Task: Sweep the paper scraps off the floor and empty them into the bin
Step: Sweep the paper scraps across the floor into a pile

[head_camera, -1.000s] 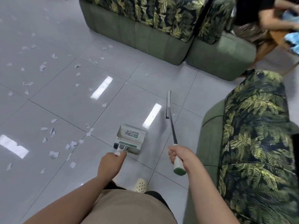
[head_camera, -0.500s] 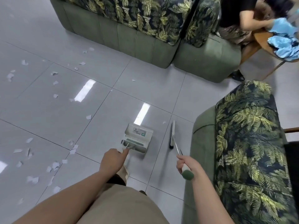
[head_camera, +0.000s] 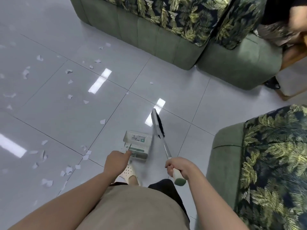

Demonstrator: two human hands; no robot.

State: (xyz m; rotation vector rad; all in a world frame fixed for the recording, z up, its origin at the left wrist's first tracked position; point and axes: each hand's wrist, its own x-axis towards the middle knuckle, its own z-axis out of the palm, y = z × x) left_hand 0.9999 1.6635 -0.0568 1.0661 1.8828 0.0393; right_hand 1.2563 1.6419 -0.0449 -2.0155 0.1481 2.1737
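Torn white paper scraps (head_camera: pixel 68 170) litter the grey floor (head_camera: pixel 54 117); left grip (head_camera: pixel 116 163) holds dustpan (head_camera: pixel 137 144), right grip (head_camera: pixel 178 168) clutches broom (head_camera: pixel 157 125).

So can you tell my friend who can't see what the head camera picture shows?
A person looks down at a grey tiled floor, the right hand holding a broom and the left hand holding a dustpan that rests beside it. White paper scraps lie scattered to the left, and green sofas with leaf-print cushions stand ahead and to the right.
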